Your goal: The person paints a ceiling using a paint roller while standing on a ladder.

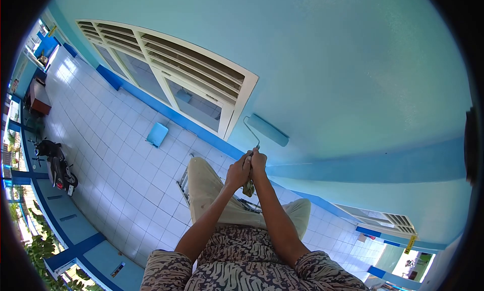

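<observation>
A paint roller (268, 130) with a light-blue sleeve on a bent wire frame lies against or very near the turquoise wall (348, 89), just right of the louvred window. My left hand (238, 171) is closed around its handle. Right beside it, my right hand (258, 163) is closed on the same handle, a little nearer the wire frame. The handle's greenish lower end (248, 189) sticks out below my hands. Most of the grip is hidden by my fingers.
Under my legs is part of a metal ladder (183, 184). A blue paint tray (158, 135) sits on the white tiled floor (126, 160). The louvred window (189, 69) adjoins the wall. A motorbike (59, 167) stands at the far left, near a brown desk (39, 96).
</observation>
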The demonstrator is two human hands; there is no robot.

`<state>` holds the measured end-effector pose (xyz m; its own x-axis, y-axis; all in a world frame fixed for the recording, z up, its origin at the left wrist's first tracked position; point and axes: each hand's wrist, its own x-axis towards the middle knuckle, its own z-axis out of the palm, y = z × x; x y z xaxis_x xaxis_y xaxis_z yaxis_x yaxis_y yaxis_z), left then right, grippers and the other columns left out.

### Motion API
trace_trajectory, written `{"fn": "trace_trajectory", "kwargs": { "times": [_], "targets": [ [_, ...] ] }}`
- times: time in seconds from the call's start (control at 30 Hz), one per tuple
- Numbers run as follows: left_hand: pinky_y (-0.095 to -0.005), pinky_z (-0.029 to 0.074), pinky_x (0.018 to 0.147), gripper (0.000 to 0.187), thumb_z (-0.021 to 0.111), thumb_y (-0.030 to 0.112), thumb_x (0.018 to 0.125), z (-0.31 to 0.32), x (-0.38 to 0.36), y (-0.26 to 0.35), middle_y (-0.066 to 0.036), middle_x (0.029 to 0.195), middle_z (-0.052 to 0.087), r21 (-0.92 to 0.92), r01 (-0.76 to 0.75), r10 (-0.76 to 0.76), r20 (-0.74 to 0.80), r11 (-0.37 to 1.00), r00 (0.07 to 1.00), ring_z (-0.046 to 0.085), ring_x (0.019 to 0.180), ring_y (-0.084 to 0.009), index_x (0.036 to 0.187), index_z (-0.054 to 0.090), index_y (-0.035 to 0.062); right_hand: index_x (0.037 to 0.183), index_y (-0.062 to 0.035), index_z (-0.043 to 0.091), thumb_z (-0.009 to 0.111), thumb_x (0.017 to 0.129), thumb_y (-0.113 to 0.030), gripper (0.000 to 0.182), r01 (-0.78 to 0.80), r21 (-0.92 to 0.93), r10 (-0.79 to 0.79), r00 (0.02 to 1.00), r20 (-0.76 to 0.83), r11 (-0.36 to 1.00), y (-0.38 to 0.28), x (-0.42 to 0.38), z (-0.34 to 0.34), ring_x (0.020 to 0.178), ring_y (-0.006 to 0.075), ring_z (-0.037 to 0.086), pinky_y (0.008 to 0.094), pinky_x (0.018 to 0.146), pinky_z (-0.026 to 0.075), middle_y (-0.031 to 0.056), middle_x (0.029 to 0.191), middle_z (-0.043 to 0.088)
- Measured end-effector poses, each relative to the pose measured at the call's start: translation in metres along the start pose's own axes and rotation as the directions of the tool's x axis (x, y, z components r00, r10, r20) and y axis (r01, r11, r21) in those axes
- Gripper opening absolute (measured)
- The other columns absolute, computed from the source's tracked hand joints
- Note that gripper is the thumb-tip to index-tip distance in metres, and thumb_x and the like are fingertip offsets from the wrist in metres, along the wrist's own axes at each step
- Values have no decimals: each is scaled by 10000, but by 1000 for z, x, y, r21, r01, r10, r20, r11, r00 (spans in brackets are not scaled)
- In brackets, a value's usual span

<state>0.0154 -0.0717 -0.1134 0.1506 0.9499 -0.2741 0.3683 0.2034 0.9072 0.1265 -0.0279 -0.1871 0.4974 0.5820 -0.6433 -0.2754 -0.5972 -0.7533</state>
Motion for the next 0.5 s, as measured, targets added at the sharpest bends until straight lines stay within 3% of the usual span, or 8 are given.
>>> {"fn": "trace_trajectory", "kwargs": {
  "times": [0.07, 0.17, 0.3, 0.5],
  "targets": [
    [-465, 536, 707, 419, 401, 333, 1030, -13, -23, 17, -216, 862, 710, -107, -60, 61, 3, 992, 998, 704, 799, -400, 1372, 568, 159, 860, 38, 664, 575, 994, -252, 331, 163, 122, -167, 986, 26, 979, -10, -40, -6, 595, 175, 555, 346, 543, 424, 55, 705, 597],
    [-416, 523, 614, 395, 429, 260, 1030, -21, -49, 41, -193, 751, 687, -167, -104, 103, -18, 980, 995, 698, 668, -345, 1390, 555, 157, 917, 56, 678, 555, 1010, -254, 346, 212, 147, -219, 975, 33, 966, -37, -91, -20, 594, 130, 523, 312, 536, 398, 22, 699, 575],
    [-395, 522, 612, 402, 454, 232, 1021, -29, -78, 66, -195, 744, 681, -184, -118, 120, 1, 976, 993, 691, 639, -316, 1400, 543, 132, 956, 54, 679, 541, 1022, -260, 349, 333, 117, -339, 940, 31, 936, -58, -134, -39, 595, 91, 488, 281, 532, 378, 3, 688, 551],
    [-364, 526, 619, 435, 440, 181, 1019, -32, -98, 77, -207, 874, 710, -287, -220, 242, 43, 932, 969, 678, 610, -264, 1439, 497, 83, 1064, 50, 659, 482, 1055, -270, 366, 488, 100, -490, 872, -10, 867, -74, -175, -52, 607, 56, 465, 235, 549, 376, -19, 685, 528]
  ]
}}
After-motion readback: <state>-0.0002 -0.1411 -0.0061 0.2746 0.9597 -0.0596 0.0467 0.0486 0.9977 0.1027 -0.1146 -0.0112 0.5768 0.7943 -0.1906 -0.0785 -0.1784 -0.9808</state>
